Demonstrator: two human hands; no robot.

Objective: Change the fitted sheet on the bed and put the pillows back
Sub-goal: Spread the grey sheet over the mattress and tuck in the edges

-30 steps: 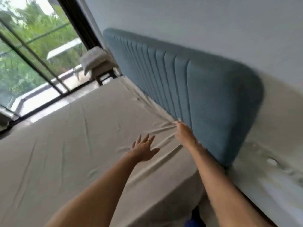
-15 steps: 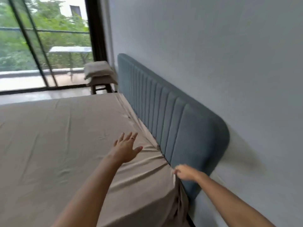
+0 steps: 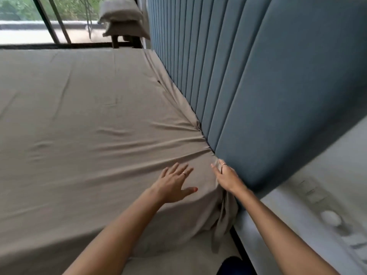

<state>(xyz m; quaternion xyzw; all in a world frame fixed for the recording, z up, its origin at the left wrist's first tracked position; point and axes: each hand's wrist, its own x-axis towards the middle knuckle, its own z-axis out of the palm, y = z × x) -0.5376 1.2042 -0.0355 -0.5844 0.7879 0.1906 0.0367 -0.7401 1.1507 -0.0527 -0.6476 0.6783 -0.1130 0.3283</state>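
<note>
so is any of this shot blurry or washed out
Head view: the wall at lower right is smeared by motion blur, the window at top left is overexposed, the headboard lines bow from wide-angle distortion; both hands and the sheet are reasonably sharp.

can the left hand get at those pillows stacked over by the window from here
Probably not. The pillows sit on a stand beyond the bed's far side, with the whole sheet between them and the left hand.

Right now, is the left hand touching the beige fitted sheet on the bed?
Touching. The head view shows the left hand lying flat with spread fingers on the beige fitted sheet near the bed corner, no gap visible under the palm.
</note>
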